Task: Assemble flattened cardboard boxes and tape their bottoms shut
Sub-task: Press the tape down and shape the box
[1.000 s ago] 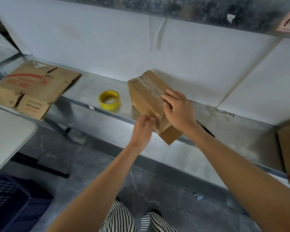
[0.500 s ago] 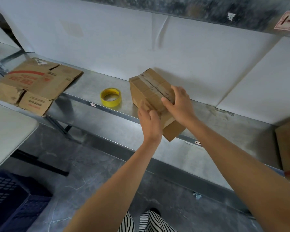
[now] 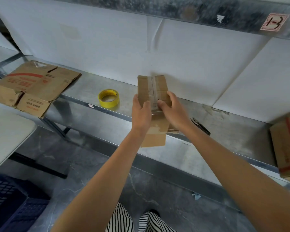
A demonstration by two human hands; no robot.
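Left hand (image 3: pixel 141 114) and right hand (image 3: pixel 174 113) hold the taped box (image 3: pixel 160 86) — each grip curled round it.

box (image 3: pixel 157 138): brown
tape roll (image 3: pixel 108 98): yellow
flat cardboard (image 3: pixel 35 86): brown — red print
trousers (image 3: pixel 120 218): black and white stripes
crate (image 3: pixel 10 203): dark blue
shelf (image 3: pixel 84 91): dull grey

A dark blue crate (image 3: pixel 9 204) sits below a white table (image 3: pixel 6 131); a black tool (image 3: pixel 200 126) lies on the shelf (image 3: pixel 236 131).

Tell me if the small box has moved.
Yes. The small box turned clockwise: its taped seam now runs square to the shelf edge, not slanted.
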